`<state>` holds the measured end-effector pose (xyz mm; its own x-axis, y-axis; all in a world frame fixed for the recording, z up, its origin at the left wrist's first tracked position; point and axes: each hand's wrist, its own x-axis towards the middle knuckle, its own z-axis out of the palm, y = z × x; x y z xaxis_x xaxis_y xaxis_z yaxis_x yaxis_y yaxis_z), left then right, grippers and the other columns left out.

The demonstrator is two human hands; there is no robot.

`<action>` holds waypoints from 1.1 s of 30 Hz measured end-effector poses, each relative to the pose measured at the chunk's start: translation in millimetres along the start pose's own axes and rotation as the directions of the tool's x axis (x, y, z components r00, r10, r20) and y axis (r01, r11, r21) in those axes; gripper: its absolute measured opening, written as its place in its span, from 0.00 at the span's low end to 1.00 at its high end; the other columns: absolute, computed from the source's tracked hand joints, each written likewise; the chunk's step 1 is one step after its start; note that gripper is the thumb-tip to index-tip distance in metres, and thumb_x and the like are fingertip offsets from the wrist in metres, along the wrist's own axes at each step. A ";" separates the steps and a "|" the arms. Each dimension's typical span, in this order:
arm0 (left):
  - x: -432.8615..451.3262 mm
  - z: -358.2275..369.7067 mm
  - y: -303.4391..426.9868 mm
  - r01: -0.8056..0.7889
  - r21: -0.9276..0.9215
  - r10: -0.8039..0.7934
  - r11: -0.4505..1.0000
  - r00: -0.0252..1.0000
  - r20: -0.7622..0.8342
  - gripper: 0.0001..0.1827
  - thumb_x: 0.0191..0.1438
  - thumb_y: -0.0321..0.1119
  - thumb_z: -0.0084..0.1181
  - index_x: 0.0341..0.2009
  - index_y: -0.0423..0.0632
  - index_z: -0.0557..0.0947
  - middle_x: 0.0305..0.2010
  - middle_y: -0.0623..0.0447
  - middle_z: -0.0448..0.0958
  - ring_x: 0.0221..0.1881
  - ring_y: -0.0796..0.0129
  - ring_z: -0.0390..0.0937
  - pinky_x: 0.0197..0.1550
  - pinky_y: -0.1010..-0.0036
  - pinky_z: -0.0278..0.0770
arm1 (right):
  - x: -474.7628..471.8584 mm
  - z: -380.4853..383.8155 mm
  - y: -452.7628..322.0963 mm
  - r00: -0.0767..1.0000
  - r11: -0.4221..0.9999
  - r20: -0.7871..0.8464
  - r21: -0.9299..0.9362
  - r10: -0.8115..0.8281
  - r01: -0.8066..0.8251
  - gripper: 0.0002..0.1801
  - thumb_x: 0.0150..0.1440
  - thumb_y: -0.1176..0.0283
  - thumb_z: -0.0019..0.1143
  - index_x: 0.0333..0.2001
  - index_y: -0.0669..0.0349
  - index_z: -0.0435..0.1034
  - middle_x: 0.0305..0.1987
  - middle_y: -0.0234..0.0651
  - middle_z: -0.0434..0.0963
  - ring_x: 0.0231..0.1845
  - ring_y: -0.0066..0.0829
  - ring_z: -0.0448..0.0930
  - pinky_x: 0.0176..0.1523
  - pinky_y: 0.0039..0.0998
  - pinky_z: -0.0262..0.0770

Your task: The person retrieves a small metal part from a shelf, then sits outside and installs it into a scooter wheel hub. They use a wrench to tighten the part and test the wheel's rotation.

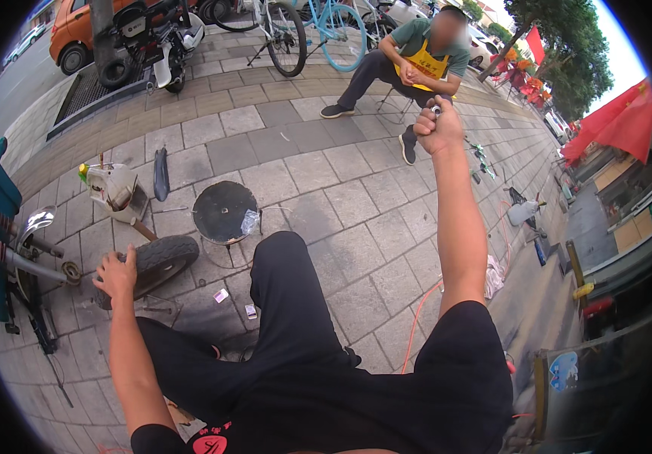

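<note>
My left hand (118,276) lies at the near left end of a small scooter wheel with a black treaded tyre (167,253), its fingers spread. That wheel leans at a tilt on the paving. Stretched far out ahead, my right hand (440,126) is closed around a small shiny ring-shaped metal part (435,109), possibly a bearing; the fingers hide most of it. Behind that hand sits a person in a yellow apron (425,62) with hands together. Left of the wheel is a scooter's front fork (36,265), with no wheel at its end.
A round black-topped stool (225,211) bears a clear plastic bag. Beside it stand a cut-open plastic jug (115,190) with tools and a dark mudguard-like piece (161,175). Two small boxes (251,311) lie near my knee. An orange hose (417,320) crosses the paving. Bicycles (286,40) stand behind.
</note>
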<state>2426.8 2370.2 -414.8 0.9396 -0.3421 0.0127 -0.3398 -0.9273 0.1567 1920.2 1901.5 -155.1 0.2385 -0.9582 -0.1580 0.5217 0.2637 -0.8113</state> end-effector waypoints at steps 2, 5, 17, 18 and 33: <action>-2.4 -6.1 -3.2 -0.064 0.038 0.062 0.997 0.997 0.035 0.36 0.63 0.69 0.43 0.55 0.51 0.83 0.62 0.46 0.76 0.68 0.45 0.67 0.71 0.32 0.46 | -5.8 3.6 5.5 1.000 1.000 0.002 -0.016 -0.010 0.010 0.13 0.68 0.57 0.49 0.33 0.49 0.66 0.19 0.21 0.57 0.15 0.18 0.56 0.19 0.24 0.49; -6.6 -5.6 -10.6 -0.198 0.074 0.193 0.978 0.979 0.067 0.32 0.67 0.62 0.40 0.54 0.49 0.82 0.58 0.43 0.79 0.62 0.43 0.74 0.70 0.31 0.49 | -12.9 1.7 2.8 0.999 1.000 0.037 -0.028 -0.001 0.002 0.12 0.69 0.58 0.47 0.36 0.51 0.65 0.20 0.22 0.59 0.16 0.18 0.57 0.19 0.24 0.50; 10.4 23.3 -83.6 -0.497 0.075 0.487 0.865 0.866 0.115 0.21 0.68 0.49 0.42 0.50 0.48 0.81 0.41 0.41 0.85 0.46 0.45 0.83 0.63 0.48 0.65 | -33.4 -1.6 9.6 0.991 1.000 0.137 -0.013 0.002 0.000 0.11 0.69 0.58 0.48 0.38 0.52 0.65 0.23 0.24 0.62 0.16 0.18 0.58 0.20 0.24 0.52; -2.1 7.9 -66.1 -0.509 0.030 0.498 0.860 0.851 0.163 0.21 0.67 0.50 0.43 0.50 0.48 0.81 0.39 0.42 0.85 0.45 0.45 0.83 0.63 0.48 0.65 | -33.1 -8.7 9.0 0.995 1.000 0.103 -0.018 0.001 0.001 0.11 0.69 0.59 0.49 0.39 0.52 0.65 0.24 0.25 0.63 0.16 0.18 0.59 0.20 0.24 0.52; -129.1 -84.5 173.7 0.748 -0.663 0.723 -0.028 0.473 0.503 0.31 0.69 0.59 0.48 0.56 0.42 0.75 0.39 0.46 0.82 0.31 0.63 0.82 0.26 0.72 0.79 | -179.1 89.3 176.3 0.557 0.154 0.830 -0.553 0.018 0.819 0.18 0.67 0.58 0.55 0.45 0.64 0.75 0.38 0.46 0.78 0.40 0.45 0.80 0.46 0.40 0.75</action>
<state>2250.0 2266.0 -305.8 0.1776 -0.9088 -0.3775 0.7401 -0.1295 0.6599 2042.6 2129.5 -219.6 0.8223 -0.4370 0.3643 -0.1774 -0.8054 -0.5656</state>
